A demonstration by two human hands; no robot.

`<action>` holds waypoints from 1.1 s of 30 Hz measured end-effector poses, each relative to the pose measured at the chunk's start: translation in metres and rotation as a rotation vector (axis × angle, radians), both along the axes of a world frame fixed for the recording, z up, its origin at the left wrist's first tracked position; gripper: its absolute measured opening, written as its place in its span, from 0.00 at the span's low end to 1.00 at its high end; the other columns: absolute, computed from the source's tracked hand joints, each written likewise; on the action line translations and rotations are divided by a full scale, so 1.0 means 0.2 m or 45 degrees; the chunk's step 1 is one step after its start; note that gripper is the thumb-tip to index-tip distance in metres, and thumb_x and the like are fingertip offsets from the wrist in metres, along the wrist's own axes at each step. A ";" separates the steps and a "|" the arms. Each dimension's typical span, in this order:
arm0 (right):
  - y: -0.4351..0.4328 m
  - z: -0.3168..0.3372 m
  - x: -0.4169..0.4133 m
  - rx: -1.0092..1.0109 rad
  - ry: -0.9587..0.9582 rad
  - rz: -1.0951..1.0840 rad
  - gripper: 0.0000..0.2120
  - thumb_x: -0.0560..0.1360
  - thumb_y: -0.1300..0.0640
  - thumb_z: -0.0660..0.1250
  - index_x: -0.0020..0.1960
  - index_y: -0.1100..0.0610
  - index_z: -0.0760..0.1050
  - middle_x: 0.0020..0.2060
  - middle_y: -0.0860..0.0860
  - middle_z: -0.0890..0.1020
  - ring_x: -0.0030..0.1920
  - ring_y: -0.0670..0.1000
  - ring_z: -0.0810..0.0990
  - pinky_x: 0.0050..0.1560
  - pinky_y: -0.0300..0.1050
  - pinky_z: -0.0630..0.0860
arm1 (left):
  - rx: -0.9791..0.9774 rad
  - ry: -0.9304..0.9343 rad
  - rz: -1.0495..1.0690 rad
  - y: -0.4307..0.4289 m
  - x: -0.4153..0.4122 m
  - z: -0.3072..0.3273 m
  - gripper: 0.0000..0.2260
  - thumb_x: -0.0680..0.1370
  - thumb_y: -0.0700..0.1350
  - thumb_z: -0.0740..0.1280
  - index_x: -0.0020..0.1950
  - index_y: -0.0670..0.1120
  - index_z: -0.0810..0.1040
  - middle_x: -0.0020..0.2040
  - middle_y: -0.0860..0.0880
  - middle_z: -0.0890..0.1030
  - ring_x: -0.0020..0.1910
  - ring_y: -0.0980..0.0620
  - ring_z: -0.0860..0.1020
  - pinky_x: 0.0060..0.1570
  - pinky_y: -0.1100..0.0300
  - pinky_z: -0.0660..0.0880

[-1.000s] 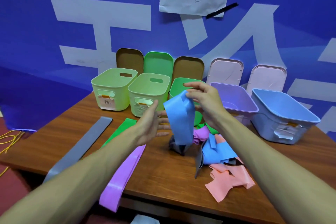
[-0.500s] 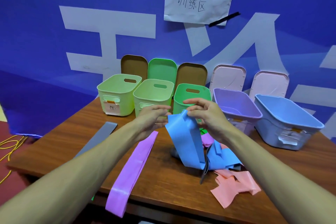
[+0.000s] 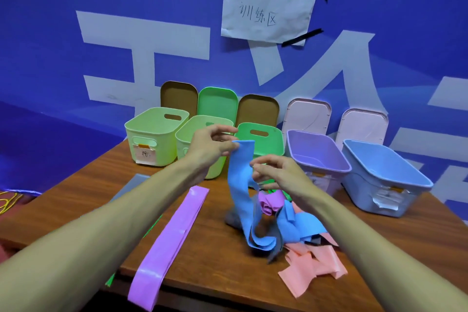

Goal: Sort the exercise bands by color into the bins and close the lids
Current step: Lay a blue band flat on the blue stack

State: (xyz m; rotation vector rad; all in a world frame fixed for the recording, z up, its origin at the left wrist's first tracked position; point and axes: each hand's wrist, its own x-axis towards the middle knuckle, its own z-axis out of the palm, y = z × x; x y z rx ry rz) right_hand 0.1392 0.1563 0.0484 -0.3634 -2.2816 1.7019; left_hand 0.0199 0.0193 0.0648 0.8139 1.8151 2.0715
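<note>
Now the left hand [image 3: 212,144] pinches the top end of the blue band [image 3: 240,190] between thumb and fingers, above the far half of the table [image 3: 83,197]. The right hand [image 3: 278,172] is at about four o'clock from the left one, quite near. Its curled fingers grasp the right edge of the same band a little lower. From the two hands the band hangs down as a long strip. Its lower part lies folded on the wood and touches the heap [image 3: 296,225] of crumpled bands.

This heap is at five o'clock from the right hand. It has a rolled purple piece on top, some blue pieces in the middle and pink bands [image 3: 311,263] spread toward the near edge.

At seven o'clock from the blue band a purple band [image 3: 174,235] lies flat and straight, and its near end goes over the table edge. At nine o'clock a gray band [image 3: 138,180] shows only partly behind the left forearm.

Along the far edge five open bins stand in a row, from ten o'clock to three o'clock: first pale green bin [image 3: 154,144], second pale green bin [image 3: 192,134], green bin [image 3: 263,144], purple bin [image 3: 316,152], blue bin [image 3: 385,180]. The blue bin is at three o'clock from the right hand, well apart from the held band. Behind the bins the lids [image 3: 217,101] lean upright on the blue wall. At twelve o'clock above them a paper sheet [image 3: 268,2] is taped on.
</note>
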 end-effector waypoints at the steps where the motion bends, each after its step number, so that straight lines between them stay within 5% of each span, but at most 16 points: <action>1: 0.00 0.00 -0.01 0.013 0.024 -0.046 0.03 0.76 0.57 0.66 0.49 0.56 0.77 0.37 0.51 0.82 0.35 0.46 0.79 0.39 0.38 0.75 | 0.010 0.063 -0.001 0.00 0.01 0.04 0.14 0.71 0.28 0.69 0.46 0.47 0.78 0.38 0.48 0.78 0.38 0.56 0.76 0.37 0.66 0.73; 7: 0.00 0.08 -0.07 0.367 0.364 -0.282 0.08 0.74 0.50 0.68 0.52 0.51 0.77 0.46 0.46 0.81 0.44 0.46 0.79 0.45 0.41 0.75 | 0.004 0.294 -0.076 0.01 0.07 0.17 0.14 0.70 0.29 0.70 0.44 0.48 0.79 0.39 0.49 0.81 0.37 0.60 0.78 0.37 0.69 0.74; 10: -0.02 0.17 -0.10 0.501 0.555 -0.283 0.03 0.74 0.57 0.69 0.47 0.54 0.80 0.37 0.46 0.80 0.36 0.43 0.75 0.38 0.33 0.70 | 0.063 0.304 -0.060 -0.01 0.07 0.21 0.14 0.70 0.29 0.70 0.44 0.48 0.79 0.39 0.49 0.81 0.36 0.61 0.79 0.37 0.69 0.74; 17: -0.12 0.33 -0.13 0.233 0.691 -0.206 0.02 0.74 0.63 0.68 0.45 0.62 0.80 0.36 0.55 0.79 0.36 0.48 0.75 0.33 0.41 0.73 | 0.102 0.069 -0.161 -0.07 0.04 0.13 0.12 0.71 0.43 0.68 0.54 0.50 0.78 0.48 0.50 0.80 0.48 0.54 0.76 0.48 0.58 0.73; 22: -0.17 0.36 -0.14 -0.076 0.681 -0.177 0.05 0.75 0.63 0.67 0.41 0.57 0.78 0.33 0.50 0.79 0.34 0.47 0.77 0.34 0.43 0.76 | -0.242 -0.027 -0.300 -0.12 0.07 -0.15 0.19 0.67 0.47 0.65 0.57 0.48 0.76 0.54 0.50 0.80 0.55 0.51 0.77 0.58 0.52 0.70; 27: -0.17 0.31 -0.16 -0.175 0.605 -0.150 0.04 0.76 0.63 0.66 0.42 0.58 0.77 0.34 0.52 0.78 0.31 0.45 0.76 0.30 0.39 0.75 | -0.475 0.016 -0.332 -0.22 0.11 -0.39 0.10 0.77 0.36 0.64 0.52 0.48 0.79 0.48 0.52 0.83 0.46 0.57 0.80 0.44 0.62 0.74; 33: -0.10 0.12 -0.28 -0.176 0.253 -0.213 0.06 0.76 0.62 0.67 0.41 0.56 0.76 0.35 0.52 0.78 0.32 0.47 0.77 0.29 0.39 0.77 | -0.585 -0.092 -0.395 -0.37 0.17 -0.52 0.08 0.80 0.38 0.62 0.55 0.46 0.78 0.42 0.54 0.84 0.39 0.59 0.81 0.35 0.67 0.74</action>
